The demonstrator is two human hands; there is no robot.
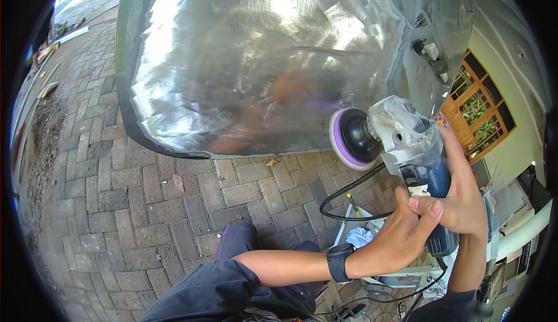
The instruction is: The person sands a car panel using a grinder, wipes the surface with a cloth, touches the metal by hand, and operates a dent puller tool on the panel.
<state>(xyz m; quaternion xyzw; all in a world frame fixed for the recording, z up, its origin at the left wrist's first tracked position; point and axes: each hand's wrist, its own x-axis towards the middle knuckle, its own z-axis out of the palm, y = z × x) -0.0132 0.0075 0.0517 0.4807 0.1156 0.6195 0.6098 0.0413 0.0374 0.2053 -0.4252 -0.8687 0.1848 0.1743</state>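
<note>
1. Holds a blue-and-grey angle grinder (pixel 410 133) two-handed — at the right of the view, near the lower right of a shiny bare-metal body panel (pixel 250 72).
2. Closes the left grip (pixel 392 240) on the rear of the casing, with fingers only partly visible; wears a black wristwatch (pixel 339 262) on that arm.
3. Wraps the right grip (pixel 467 197) round the casing from the other side, also closed on it, and stretches forward along the body.
4. Turns the black disc (pixel 353 136) and its purple-and-white pad (pixel 336 139) toward the panel — cannot tell whether touching.
5. Loops a black cable (pixel 351 218) to the left of the hands, above a crumpled pale-blue cloth (pixel 359 237).
6. Shows herringbone paving (pixel 133 211) below, with a dry leaf (pixel 273 162) just beneath the panel's edge.
</note>
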